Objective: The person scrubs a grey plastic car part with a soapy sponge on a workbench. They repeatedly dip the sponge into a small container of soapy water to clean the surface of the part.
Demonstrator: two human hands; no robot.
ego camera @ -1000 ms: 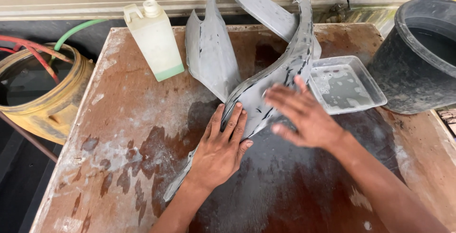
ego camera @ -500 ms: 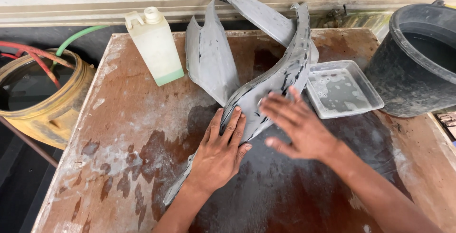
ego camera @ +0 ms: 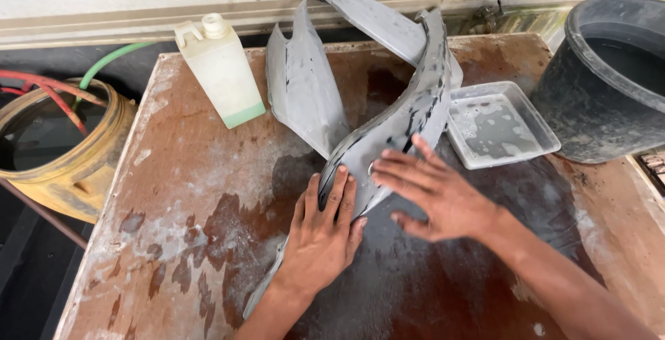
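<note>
Wet brown table, outdoors | grey curved panel mid-table | left hand, right hand flat, released, pressing panel

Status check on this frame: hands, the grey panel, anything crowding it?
Left hand flat on grey curved panel; right hand flat on it too. Panel on wet table. Tray beside, bottle behind.
</note>
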